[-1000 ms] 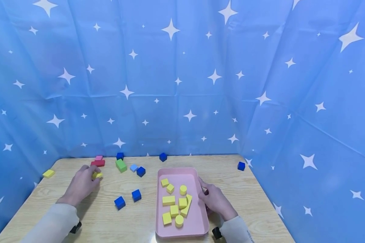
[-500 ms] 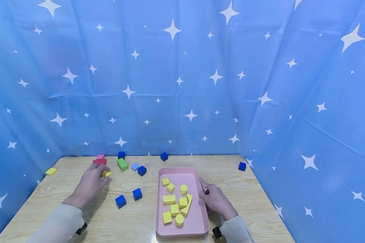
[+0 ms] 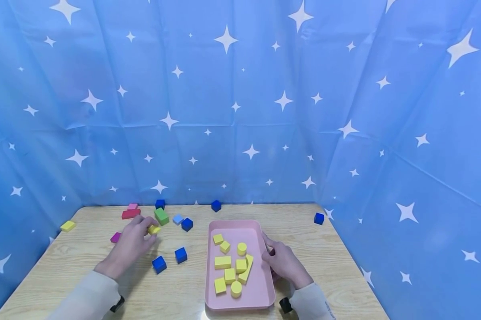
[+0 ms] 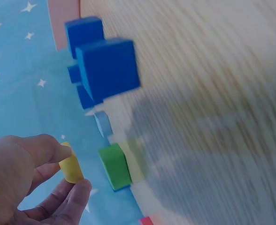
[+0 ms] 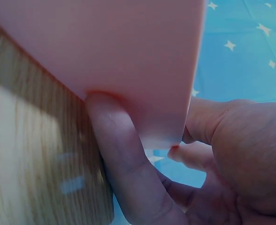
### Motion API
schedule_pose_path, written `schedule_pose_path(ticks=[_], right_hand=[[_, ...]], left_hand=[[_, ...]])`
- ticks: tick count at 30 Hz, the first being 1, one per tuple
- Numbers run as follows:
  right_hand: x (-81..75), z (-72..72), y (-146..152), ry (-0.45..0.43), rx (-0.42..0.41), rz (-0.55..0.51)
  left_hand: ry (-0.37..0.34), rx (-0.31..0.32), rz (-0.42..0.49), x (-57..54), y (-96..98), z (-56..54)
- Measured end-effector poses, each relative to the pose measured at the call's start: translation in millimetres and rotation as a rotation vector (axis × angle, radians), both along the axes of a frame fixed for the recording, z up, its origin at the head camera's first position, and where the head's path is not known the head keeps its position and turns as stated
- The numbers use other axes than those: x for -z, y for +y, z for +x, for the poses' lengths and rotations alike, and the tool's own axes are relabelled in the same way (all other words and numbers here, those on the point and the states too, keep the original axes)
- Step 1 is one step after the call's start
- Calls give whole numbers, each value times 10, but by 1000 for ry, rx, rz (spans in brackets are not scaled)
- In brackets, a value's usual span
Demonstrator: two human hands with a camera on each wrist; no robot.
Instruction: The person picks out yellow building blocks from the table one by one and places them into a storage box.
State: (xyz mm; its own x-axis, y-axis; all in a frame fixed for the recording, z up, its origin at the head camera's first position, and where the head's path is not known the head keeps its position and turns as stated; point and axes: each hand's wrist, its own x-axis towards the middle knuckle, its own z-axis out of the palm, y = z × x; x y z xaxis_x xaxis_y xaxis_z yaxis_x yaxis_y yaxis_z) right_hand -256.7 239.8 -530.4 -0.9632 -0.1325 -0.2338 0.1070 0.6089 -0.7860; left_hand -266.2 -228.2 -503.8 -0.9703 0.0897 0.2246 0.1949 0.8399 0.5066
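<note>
My left hand pinches a small yellow block between thumb and fingertips, above the left part of the table. In the left wrist view a green block lies just beyond it. A purple block is partly hidden behind the left hand. My right hand grips the right side of a pink tray, its thumb at the rim and a finger low against the outer wall. Inside the tray lie several yellow blocks, among them cubes, cylinders and a triangle.
Several blue cubes are scattered over the table, one blue cube near the right edge. A red block, a pink block and a light blue block lie farther back. Another yellow block sits by the left edge.
My left hand has moved right with the yellow block, from beside the red block to near the green one, uncovering the purple block. The right hand and tray have stayed in place.
</note>
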Motion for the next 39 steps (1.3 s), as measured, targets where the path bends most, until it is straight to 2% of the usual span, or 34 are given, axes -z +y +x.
schedule_pose_path(ticks=[7,14,18,30,37,39], right_hand=[[5,-2,5,-10,14,10],[3,3,6,6,1,8],[-2,3,7,8,-2,6],[19,-15,6,8,4,21],[17,-3,10,19,1,8],[20,-2,11,21,1,7]], left_hand=[[15,46,6,-52,210,11],[69,84,11,-54,423,34],[76,108,14,-53,547,39],[74,177,4,-14,878,45],[13,192,17,6,1074,60],[16,209,13,11,1130,61]])
